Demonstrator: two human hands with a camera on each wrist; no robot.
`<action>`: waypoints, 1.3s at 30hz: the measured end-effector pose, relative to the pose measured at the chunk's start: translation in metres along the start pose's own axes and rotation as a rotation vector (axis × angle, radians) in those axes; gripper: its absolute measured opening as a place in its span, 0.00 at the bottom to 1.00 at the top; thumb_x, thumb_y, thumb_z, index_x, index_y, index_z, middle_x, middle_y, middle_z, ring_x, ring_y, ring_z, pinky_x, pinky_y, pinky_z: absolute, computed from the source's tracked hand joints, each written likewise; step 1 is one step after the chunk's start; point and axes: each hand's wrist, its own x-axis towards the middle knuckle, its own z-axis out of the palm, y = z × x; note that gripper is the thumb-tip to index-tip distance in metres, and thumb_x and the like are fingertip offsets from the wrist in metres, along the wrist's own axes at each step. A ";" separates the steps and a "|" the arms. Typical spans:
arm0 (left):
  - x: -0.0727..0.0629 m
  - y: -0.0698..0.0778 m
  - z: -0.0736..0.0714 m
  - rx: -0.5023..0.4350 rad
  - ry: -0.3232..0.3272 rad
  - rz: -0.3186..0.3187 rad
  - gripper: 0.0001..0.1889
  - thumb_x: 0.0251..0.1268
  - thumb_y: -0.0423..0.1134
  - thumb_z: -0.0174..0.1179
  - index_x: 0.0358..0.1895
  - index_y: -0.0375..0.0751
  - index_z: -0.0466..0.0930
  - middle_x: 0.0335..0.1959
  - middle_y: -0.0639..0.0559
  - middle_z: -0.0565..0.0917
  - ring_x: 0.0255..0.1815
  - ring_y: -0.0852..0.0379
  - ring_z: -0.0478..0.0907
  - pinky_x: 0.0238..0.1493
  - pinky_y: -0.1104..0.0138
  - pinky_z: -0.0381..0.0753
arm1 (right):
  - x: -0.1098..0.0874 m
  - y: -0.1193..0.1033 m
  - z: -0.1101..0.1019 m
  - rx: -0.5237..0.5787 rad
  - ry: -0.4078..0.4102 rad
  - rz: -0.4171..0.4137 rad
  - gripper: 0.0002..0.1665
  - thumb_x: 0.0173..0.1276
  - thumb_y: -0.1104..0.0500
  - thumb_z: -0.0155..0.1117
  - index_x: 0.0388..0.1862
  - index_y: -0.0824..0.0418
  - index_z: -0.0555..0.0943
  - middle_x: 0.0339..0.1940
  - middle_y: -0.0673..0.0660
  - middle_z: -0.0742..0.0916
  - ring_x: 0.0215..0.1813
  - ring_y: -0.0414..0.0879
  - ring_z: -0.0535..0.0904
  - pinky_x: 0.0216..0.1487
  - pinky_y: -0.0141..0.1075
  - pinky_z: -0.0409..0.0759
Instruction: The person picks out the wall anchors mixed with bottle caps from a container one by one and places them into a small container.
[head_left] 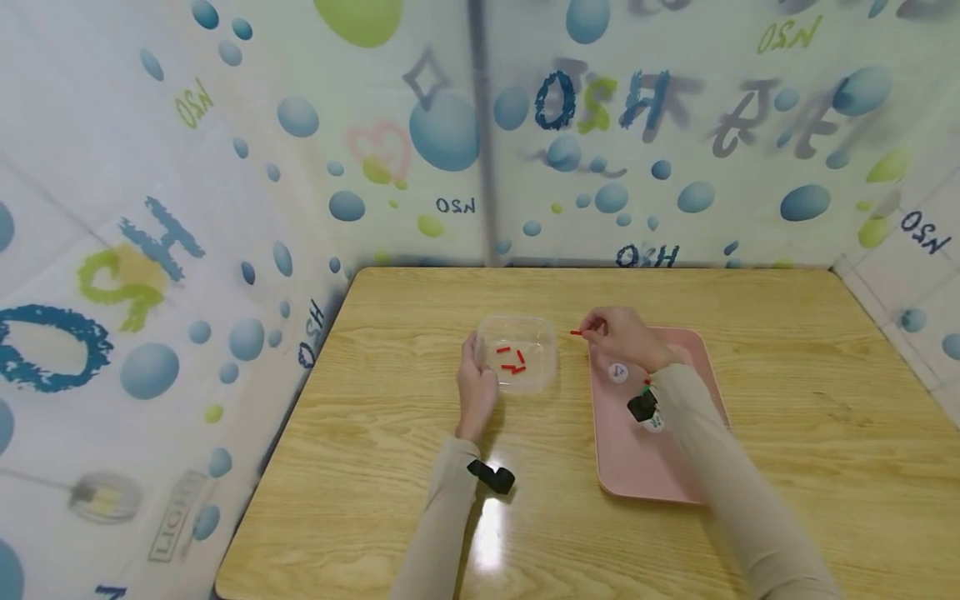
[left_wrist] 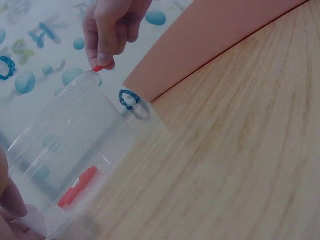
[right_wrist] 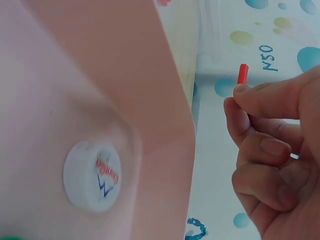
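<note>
A clear plastic container [head_left: 517,385] stands on the table with several short red sticks [head_left: 503,350] inside it. My left hand [head_left: 477,390] holds it at its left side; in the left wrist view only part of that hand [left_wrist: 12,202] shows. Between thumb and forefinger, my right hand [head_left: 618,335] pinches one short red stick [right_wrist: 243,74]. That hand is to the right of the container, above the far left edge of a pink tray [head_left: 622,475]. A white round cap [right_wrist: 92,177] with blue and red marks lies in the tray.
Another white cap [head_left: 654,423] lies in the tray, partly hidden by the right wrist's black camera [head_left: 642,406]. Small green and red bits show beside that wrist. The wooden table [head_left: 360,417] meets a patterned curtain [head_left: 420,225] at the back and left.
</note>
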 end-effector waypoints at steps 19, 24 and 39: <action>-0.001 -0.002 0.001 -0.017 -0.021 -0.010 0.37 0.59 0.20 0.39 0.76 0.39 0.62 0.76 0.38 0.68 0.78 0.44 0.62 0.78 0.50 0.61 | 0.016 -0.023 0.019 -0.041 0.009 -0.156 0.05 0.71 0.63 0.64 0.39 0.64 0.85 0.33 0.58 0.87 0.25 0.43 0.71 0.32 0.35 0.72; 0.000 -0.001 0.000 -0.028 -0.023 -0.013 0.38 0.59 0.20 0.39 0.76 0.39 0.62 0.76 0.39 0.67 0.78 0.45 0.62 0.78 0.51 0.61 | 0.025 -0.034 0.023 -0.058 0.008 -0.177 0.04 0.70 0.63 0.65 0.39 0.63 0.85 0.33 0.57 0.87 0.28 0.43 0.74 0.35 0.36 0.74; 0.002 -0.001 0.000 -0.008 -0.002 -0.016 0.37 0.58 0.19 0.41 0.76 0.39 0.63 0.74 0.37 0.70 0.76 0.44 0.64 0.76 0.48 0.63 | 0.040 -0.057 0.039 -0.038 -0.077 -0.182 0.04 0.68 0.63 0.66 0.38 0.63 0.85 0.32 0.55 0.88 0.28 0.43 0.74 0.32 0.32 0.74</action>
